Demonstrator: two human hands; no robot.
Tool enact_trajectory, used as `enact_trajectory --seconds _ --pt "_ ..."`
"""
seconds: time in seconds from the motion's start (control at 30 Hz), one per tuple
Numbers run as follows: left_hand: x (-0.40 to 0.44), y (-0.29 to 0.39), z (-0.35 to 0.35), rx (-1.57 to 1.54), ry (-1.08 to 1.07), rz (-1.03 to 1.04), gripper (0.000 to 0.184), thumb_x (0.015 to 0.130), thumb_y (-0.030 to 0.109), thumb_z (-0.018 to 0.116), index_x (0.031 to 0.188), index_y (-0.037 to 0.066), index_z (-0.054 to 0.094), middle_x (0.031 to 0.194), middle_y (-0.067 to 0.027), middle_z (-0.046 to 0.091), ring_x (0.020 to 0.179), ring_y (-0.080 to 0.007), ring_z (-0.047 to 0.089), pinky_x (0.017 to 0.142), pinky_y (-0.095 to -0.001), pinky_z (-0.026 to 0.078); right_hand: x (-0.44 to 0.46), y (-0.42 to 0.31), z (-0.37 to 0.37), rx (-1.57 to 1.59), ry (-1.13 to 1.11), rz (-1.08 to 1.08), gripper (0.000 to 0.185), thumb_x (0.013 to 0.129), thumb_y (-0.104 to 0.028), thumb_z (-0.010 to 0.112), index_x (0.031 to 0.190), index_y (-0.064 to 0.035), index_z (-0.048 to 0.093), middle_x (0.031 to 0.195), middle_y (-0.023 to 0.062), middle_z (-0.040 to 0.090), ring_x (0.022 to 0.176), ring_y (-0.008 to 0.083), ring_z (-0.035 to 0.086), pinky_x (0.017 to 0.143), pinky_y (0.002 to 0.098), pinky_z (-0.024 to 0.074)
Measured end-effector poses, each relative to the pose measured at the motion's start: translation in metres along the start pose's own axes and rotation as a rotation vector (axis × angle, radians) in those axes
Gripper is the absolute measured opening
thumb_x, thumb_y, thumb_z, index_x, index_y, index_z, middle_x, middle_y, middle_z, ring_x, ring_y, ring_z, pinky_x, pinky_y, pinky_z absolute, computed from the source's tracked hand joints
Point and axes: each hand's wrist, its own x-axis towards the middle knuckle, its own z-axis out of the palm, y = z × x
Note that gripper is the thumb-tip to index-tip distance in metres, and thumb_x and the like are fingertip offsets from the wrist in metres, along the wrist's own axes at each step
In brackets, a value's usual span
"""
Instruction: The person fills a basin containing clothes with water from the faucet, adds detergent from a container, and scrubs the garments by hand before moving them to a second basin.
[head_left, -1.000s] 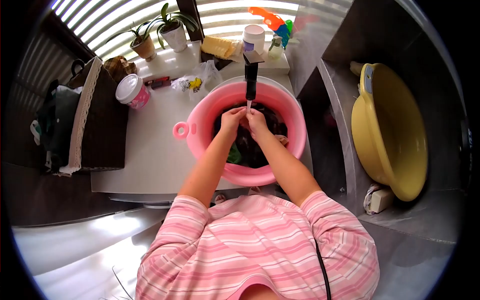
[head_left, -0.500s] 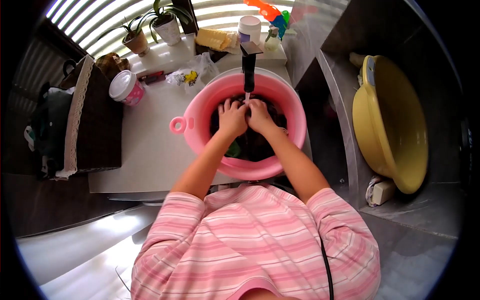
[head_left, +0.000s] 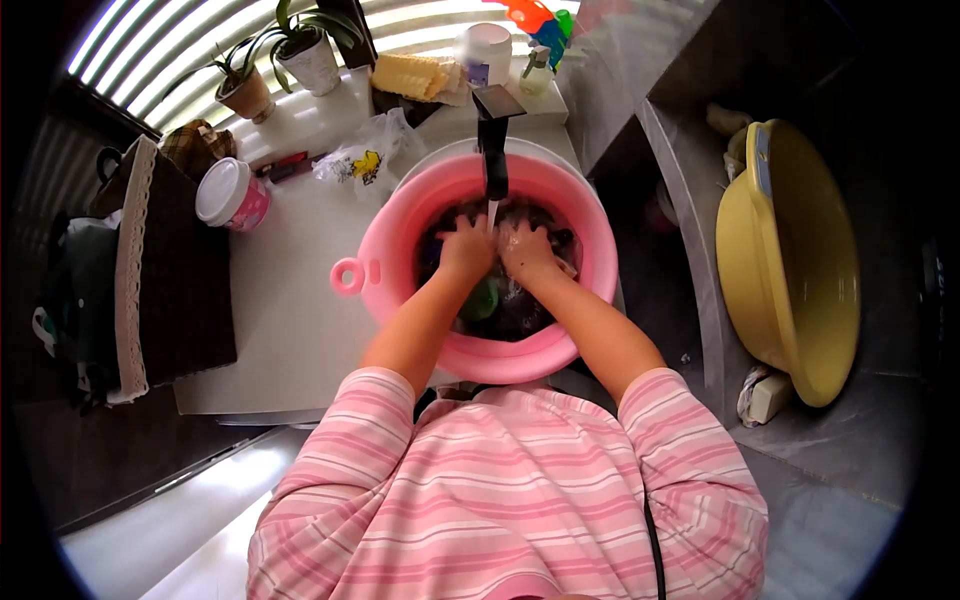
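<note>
A pink basin (head_left: 383, 215) with a ring-shaped handle stands under a black faucet (head_left: 493, 150), which runs a stream of water. Dark wet cloth (head_left: 510, 310) lies in the basin, with a green piece (head_left: 480, 300) showing on its left side. My left hand (head_left: 466, 250) rests on the cloth just left of the stream, fingers spread. Beside it, my right hand (head_left: 524, 248) lies on the cloth right of the stream, its fingers also apart and wet. Some fingertips are partly lost in the dark cloth and water.
A yellow basin (head_left: 745, 265) leans in the right-hand niche. On the left are a dark basket (head_left: 180, 290) with lace trim and a lidded tub (head_left: 232, 194). A plastic bag (head_left: 375, 150), a yellow sponge cloth (head_left: 408, 76) and potted plants (head_left: 312, 68) sit behind.
My hands, close together under the faucet before, are now slightly apart with the stream between them. More water shows over the cloth. The whole view has shifted a little.
</note>
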Motion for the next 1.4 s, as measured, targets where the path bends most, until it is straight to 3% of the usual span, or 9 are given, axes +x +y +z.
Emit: enact_trajectory --seconds 0.07,0.27,0.43,0.5,0.77,0.97,1.07,1.3,1.4 --pt "0.005 -0.002 0.014 0.153 0.337 -0.035 0.026 0.084 0.024 0.051 0.102 0.008 0.061 0.103 -0.0137 0.06 0.088 -0.0326 0.058 0.057 -0.0504 0.053 0.012 0.003 0.025 0.021 0.227 0.134 0.033 0.08 -0.018 0.051 0.111 -0.0084 0.06 0.108 0.0119 0.06 0.099 0.0369 0.055 0.069 0.0507 0.0486" --pt "0.019 -0.032 0.013 -0.216 0.34 0.223 0.027 0.079 0.028 0.061 0.095 0.006 0.061 0.082 -0.0145 0.064 0.073 -0.0322 0.065 0.061 -0.0438 0.054 0.013 0.02 -0.019 0.303 0.107 0.023 0.027 0.084 -0.019 0.051 0.107 -0.0069 0.057 0.102 0.0192 0.062 0.088 0.0384 0.062 0.075 0.048 0.05" --pt "0.001 -0.039 -0.012 -0.434 0.28 0.121 0.024 0.079 0.023 0.062 0.094 0.004 0.059 0.097 -0.0174 0.061 0.086 -0.0355 0.062 0.075 -0.0454 0.051 -0.005 0.029 -0.052 0.497 0.007 0.068 0.037 0.083 -0.025 0.06 0.113 -0.0054 0.052 0.114 0.0184 0.056 0.092 0.0385 0.061 0.08 0.0482 0.049" --pt "-0.015 -0.039 -0.028 -0.572 0.306 0.096 0.024 0.079 0.015 0.06 0.098 0.002 0.058 0.102 -0.02 0.058 0.097 -0.0371 0.058 0.083 -0.045 0.048 -0.008 0.03 -0.059 0.607 0.235 -0.003 0.035 0.083 -0.024 0.059 0.113 -0.0058 0.053 0.116 0.0171 0.056 0.094 0.037 0.06 0.08 0.0473 0.0494" --pt "-0.053 -0.065 -0.025 -0.862 0.402 0.14 0.037 0.075 -0.001 0.052 0.113 -0.002 0.053 0.113 -0.0244 0.055 0.11 -0.0419 0.05 0.096 -0.0426 0.041 -0.028 0.054 -0.093 0.941 0.299 0.175 0.023 0.087 -0.021 0.056 0.107 -0.0092 0.058 0.092 0.0166 0.064 0.092 0.0346 0.062 0.077 0.0399 0.0484" --pt "-0.056 -0.039 -0.023 -0.648 0.091 0.052 0.069 0.079 0.027 0.058 0.141 0.014 0.033 0.145 -0.0216 0.028 0.132 -0.0432 0.03 0.106 -0.0505 0.031 -0.054 0.022 -0.086 0.445 -0.13 0.19 0.084 0.072 -0.042 0.066 0.143 -0.0165 0.028 0.149 0.013 0.025 0.136 0.0373 0.026 0.103 0.0675 0.0227" --pt "-0.05 -0.01 -0.014 -0.4 0.103 -0.214 0.078 0.081 0.051 0.057 0.147 0.023 0.025 0.151 -0.0191 0.018 0.132 -0.0445 0.027 0.095 -0.0709 0.028 -0.049 0.007 -0.081 0.319 -0.111 0.083 0.095 0.071 -0.053 0.065 0.148 -0.0205 0.019 0.153 0.013 0.015 0.137 0.0424 0.019 0.103 0.0678 0.0215" --pt "-0.01 -0.006 0.014 -0.21 0.136 -0.258 0.076 0.079 0.044 0.059 0.144 0.02 0.028 0.139 -0.0191 0.035 0.103 -0.0418 0.049 0.072 -0.0628 0.048 -0.016 0.004 -0.052 0.224 -0.038 0.042 0.074 0.066 -0.04 0.072 0.13 -0.0147 0.045 0.13 0.0144 0.046 0.112 0.0391 0.048 0.085 0.0583 0.044" --pt "0.012 -0.006 0.025 -0.055 0.223 -0.304 0.055 0.083 0.027 0.053 0.135 0.013 0.04 0.123 -0.0228 0.041 0.088 -0.0438 0.055 0.058 -0.0499 0.054 0.0 0.0 -0.025 0.097 0.272 0.081 0.041 0.072 -0.021 0.061 0.109 -0.005 0.057 0.107 0.0125 0.055 0.089 0.0334 0.054 0.065 0.0468 0.0513"
